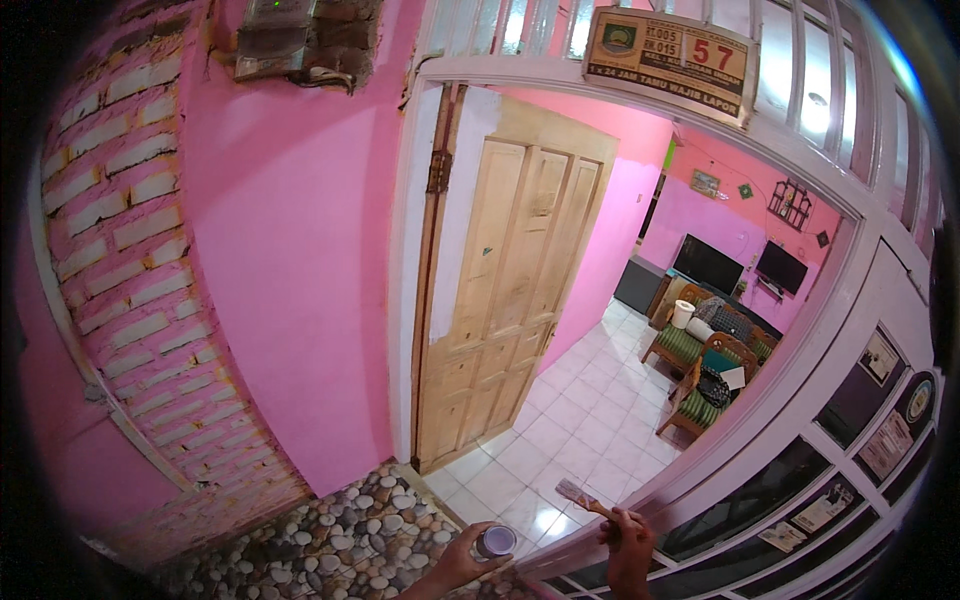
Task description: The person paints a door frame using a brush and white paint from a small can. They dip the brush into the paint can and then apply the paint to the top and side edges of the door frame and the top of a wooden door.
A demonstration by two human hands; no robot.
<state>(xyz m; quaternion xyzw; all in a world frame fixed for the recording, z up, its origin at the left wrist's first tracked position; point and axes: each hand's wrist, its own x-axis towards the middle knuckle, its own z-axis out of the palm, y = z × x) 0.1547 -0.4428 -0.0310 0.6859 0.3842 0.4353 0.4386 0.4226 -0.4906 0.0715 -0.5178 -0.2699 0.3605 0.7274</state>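
Low at the bottom edge of the head view, the left hand (462, 562) is wrapped around a small round tin with a pale lid or top (495, 542), fingers curled about its side so that it sits upright in the palm. The right hand (628, 545) is closed round the wooden handle of a flat, worn paintbrush (583, 497), whose pale bristles point up and left, just beside the tin but not touching it.

The tin looks light and stiff, easily carried in one hand, though if open it must be kept level (its contents cannot be made out). The brush is light too; the handle is the place to hold it, since the bristles are soft and will bend.

Ahead stands an open panelled door of bare light wood (505, 300), hinged to a white frame (405, 300) beside a bright pink wall (290, 260). Underfoot lies a pebble-patterned floor (350, 530), giving way to white tiles (560, 420) inside.
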